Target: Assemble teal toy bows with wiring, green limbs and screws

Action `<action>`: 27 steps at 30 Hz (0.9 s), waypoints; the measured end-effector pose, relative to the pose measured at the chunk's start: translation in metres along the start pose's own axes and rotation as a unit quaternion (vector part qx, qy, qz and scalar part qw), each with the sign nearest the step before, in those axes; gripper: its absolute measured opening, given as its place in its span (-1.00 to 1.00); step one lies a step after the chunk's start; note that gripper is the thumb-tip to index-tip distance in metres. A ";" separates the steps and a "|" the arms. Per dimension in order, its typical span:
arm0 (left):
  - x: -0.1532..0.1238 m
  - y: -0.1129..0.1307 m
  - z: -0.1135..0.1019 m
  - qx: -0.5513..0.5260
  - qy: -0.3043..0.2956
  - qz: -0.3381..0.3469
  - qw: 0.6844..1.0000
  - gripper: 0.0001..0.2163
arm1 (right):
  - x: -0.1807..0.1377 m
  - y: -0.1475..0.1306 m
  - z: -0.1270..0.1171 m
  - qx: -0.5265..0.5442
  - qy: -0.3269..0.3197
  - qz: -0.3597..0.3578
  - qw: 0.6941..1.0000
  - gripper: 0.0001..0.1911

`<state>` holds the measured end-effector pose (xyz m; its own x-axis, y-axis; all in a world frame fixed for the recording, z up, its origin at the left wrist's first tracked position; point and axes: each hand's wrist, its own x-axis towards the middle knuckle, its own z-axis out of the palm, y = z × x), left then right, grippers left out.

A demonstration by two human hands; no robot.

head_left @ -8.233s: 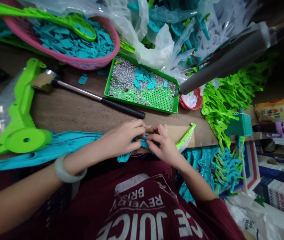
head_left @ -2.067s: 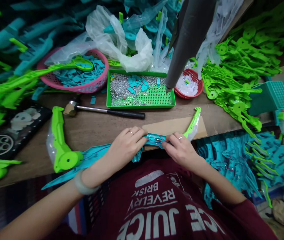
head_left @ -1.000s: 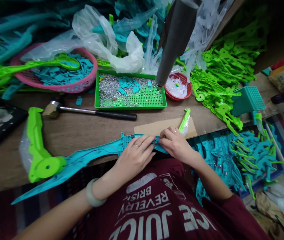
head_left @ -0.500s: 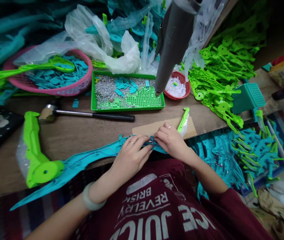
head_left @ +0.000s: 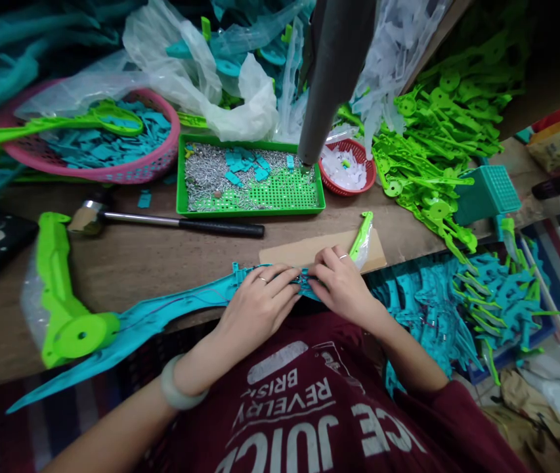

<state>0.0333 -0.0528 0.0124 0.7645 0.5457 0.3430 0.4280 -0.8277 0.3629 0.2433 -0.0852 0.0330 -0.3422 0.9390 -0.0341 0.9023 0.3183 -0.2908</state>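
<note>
A long blue plastic toy shell half [head_left: 171, 305], curved like a blade, lies along the table's front edge with a thin wire running inside it. My left hand [head_left: 267, 295], wearing a ring and a bracelet, has its fingers closed on the shell's handle end. Facing it, my right hand [head_left: 341, 282] pinches at the same spot, where small parts show between the fingertips. What exactly the right fingers grip is hidden. At the shell's left stretch sits a bright green plastic piece [head_left: 70, 315] with a round disc, joined or resting on it.
Behind the hands are a cardboard strip [head_left: 299, 249], a hammer [head_left: 161, 220] and a green tray [head_left: 250, 211] of screws. A pink basket [head_left: 127, 172], a red basket [head_left: 351, 190] and a grey tool shaft [head_left: 322, 98] stand farther back. Green parts [head_left: 427, 157] heap at right.
The right fingers have shifted slightly and curled more over the small parts at the handle. The left hand stays on the shell. The whole view has drifted a little.
</note>
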 end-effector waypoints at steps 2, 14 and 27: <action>0.000 0.000 0.000 -0.002 -0.001 -0.002 1.000 -0.83 | -0.003 -0.002 0.000 0.019 0.005 0.019 1.000 -0.88; 0.000 -0.004 0.000 -0.015 -0.022 0.006 1.000 -0.83 | 0.002 -0.016 -0.001 0.041 -0.010 0.083 0.996 -0.88; 0.006 -0.003 -0.006 -0.007 -0.042 0.013 0.999 -0.87 | -0.015 -0.035 0.018 -0.039 0.105 0.096 0.989 -0.77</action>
<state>0.0340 -0.0463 0.0186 0.8126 0.5114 0.2795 0.4015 -0.8389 0.3675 0.2121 -0.1127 0.0263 -0.1080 0.9869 0.1197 0.9655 0.1328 -0.2239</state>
